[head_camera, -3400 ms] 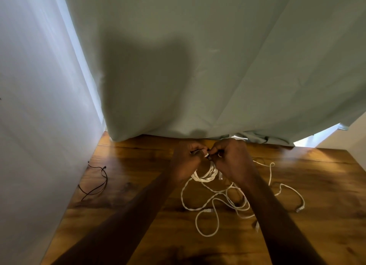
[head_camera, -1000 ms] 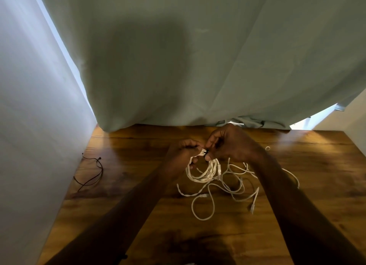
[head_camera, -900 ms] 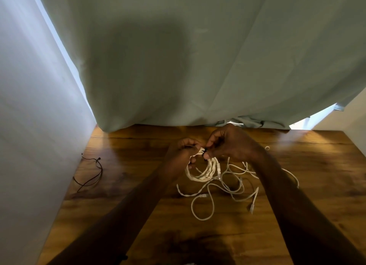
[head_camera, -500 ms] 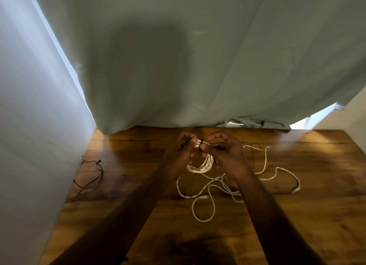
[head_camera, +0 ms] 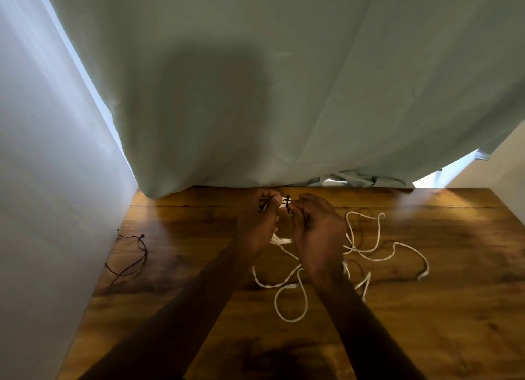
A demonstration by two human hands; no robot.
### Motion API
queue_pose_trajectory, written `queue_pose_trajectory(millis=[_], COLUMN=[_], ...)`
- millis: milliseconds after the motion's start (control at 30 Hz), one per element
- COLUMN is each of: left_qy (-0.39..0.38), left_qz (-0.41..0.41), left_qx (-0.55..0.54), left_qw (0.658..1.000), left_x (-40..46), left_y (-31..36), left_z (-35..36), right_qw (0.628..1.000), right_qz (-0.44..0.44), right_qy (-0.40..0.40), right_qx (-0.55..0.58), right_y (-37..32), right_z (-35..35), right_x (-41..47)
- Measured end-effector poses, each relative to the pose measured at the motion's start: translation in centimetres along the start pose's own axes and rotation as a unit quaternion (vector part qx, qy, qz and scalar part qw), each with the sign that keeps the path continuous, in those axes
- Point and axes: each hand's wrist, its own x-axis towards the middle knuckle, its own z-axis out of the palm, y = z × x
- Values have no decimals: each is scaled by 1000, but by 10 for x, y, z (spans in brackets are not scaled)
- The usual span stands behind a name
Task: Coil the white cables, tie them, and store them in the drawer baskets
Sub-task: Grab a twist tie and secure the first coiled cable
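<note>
My left hand (head_camera: 257,223) grips the top of a coiled white cable (head_camera: 279,240), most of which is hidden behind my two hands. Between my fingertips a thin black tie (head_camera: 288,204) crosses the coil's strands. My right hand (head_camera: 316,226) pinches that tie from the right. Loose white cables (head_camera: 383,254) lie in open loops on the wooden table (head_camera: 426,323) to the right of and below my hands, with a connector end (head_camera: 422,275) at the far right. No drawer or basket is in view.
A thin dark cable (head_camera: 133,262) lies at the table's left edge beside a white wall (head_camera: 42,209). A pale green curtain (head_camera: 284,95) hangs down to the table's far edge.
Both hands have lifted the coil slightly toward the curtain and drawn close together at its top. The black tie now shows between my fingertips. The loose loops have shifted a little.
</note>
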Motion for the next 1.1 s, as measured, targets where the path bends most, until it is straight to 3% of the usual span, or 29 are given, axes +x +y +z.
queue_pose_trajectory(millis=[233, 367, 433, 633, 733, 867, 1100], left_qy=[-5, 0, 2, -29, -54, -23, -43], left_qz=[-2, -6, -7, 59, 119, 130, 50], left_qx=[22, 33, 24, 46, 131, 205, 199], left_qw=[1000, 999, 1000, 997, 983, 970, 978], left_x=[-2, -4, -4, -6, -9, -4, 19], left_y=[-2, -4, -3, 11, 16, 11, -1], left_z=[1, -2, -4, -6, -7, -8, -26], right_qw=[998, 998, 995, 934, 941, 945, 942], right_qz=[65, 18, 17, 182, 176, 172, 176], right_qy=[-11, -65, -84, -77, -63, -82, -99], right_qx=[1, -8, 56, 296, 282, 265, 267], right_y=[-13, -5, 3, 11, 14, 15, 16], right_z=[0, 0, 0, -5, -3, 2, 5], right_x=[2, 10, 15, 20, 17, 13, 6])
